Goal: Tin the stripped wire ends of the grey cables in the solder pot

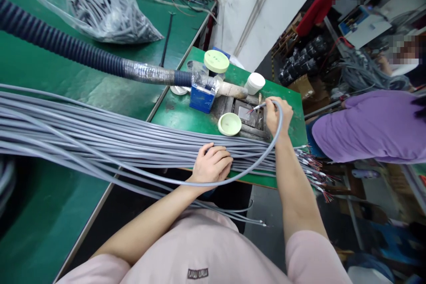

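Near its stripped end, a grey cable (281, 120) is pinched in my right hand (278, 115). Its thin red wires (249, 111) are at the silvery surface (244, 114) of a small dark metal pot (254, 120); whether they touch it I cannot tell. From there the cable loops down across my left wrist. My left hand (213, 164) rests palm down on a bundle of grey cables (159, 135), fingers loosely bent and slightly apart. Stripped ends with reddish wires (313, 166) fan out right of my right forearm. A shallow pale-green lid (229, 124) lies beside the pot.
A ribbed black hose (66, 44) runs to a nozzle (233, 90) above the pot, past a blue box (201, 99). Behind stand a white jar (254, 83) and a pale-green round lid (216, 61). A plastic bag (109, 9) lies at back left. A person in purple (372, 128) is at right.
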`<state>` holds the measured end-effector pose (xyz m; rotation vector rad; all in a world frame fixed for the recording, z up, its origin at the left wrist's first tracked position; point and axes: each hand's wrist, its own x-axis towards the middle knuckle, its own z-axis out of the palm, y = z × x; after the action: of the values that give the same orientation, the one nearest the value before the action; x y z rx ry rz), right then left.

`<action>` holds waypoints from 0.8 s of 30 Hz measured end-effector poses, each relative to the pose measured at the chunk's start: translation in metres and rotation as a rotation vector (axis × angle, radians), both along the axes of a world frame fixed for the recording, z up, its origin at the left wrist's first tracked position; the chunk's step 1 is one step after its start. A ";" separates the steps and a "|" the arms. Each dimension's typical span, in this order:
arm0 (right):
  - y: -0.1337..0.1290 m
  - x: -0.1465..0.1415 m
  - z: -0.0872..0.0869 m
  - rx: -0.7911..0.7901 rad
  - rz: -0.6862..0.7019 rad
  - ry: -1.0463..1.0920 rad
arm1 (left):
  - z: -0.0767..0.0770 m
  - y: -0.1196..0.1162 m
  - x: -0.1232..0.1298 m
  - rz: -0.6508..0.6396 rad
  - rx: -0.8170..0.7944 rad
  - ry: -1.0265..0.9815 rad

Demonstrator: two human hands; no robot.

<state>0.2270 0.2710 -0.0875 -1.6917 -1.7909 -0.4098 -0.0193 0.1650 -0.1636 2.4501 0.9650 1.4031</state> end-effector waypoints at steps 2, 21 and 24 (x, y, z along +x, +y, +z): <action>-0.010 -0.001 0.013 0.055 0.027 0.026 | -0.003 -0.005 0.003 -0.036 -0.017 -0.019; -0.222 -0.048 0.005 0.021 0.624 -0.129 | 0.048 -0.034 0.013 -0.701 -1.485 -0.704; -0.236 -0.053 -0.001 0.001 0.605 -0.125 | 0.037 -0.042 0.020 -0.669 -1.526 -0.740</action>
<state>0.1743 0.0348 -0.0886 -1.0580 -2.2730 -0.2484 0.0004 0.1226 -0.1264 0.8329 0.5199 0.6657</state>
